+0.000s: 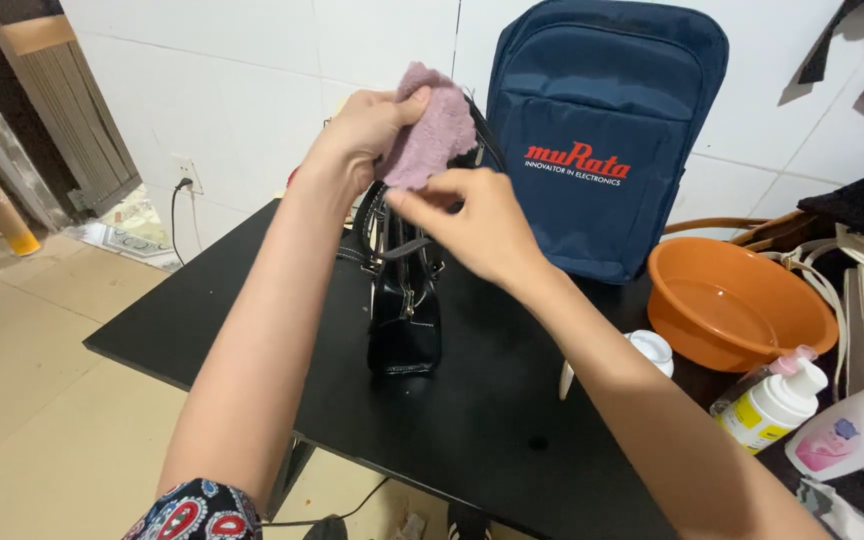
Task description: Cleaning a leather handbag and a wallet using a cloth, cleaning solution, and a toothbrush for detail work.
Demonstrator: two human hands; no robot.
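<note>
My left hand (357, 135) is raised over the table and grips a fluffy pink cloth (432, 128) from the left side. My right hand (477, 225) pinches the cloth's lower edge with thumb and fingers. Directly beneath both hands stands a small glossy black handbag (404, 315) with upright handles, resting on the black table (202, 320). The handbag's top is partly hidden by my hands.
A dark blue backpack (602, 120) leans against the white wall behind the handbag. An orange basin (737, 305) holds water at right. A white jar (652, 350), white pump bottles (777, 405) and a white-and-blue bottle (857, 425) crowd the right edge. Tan floor tiles lie left.
</note>
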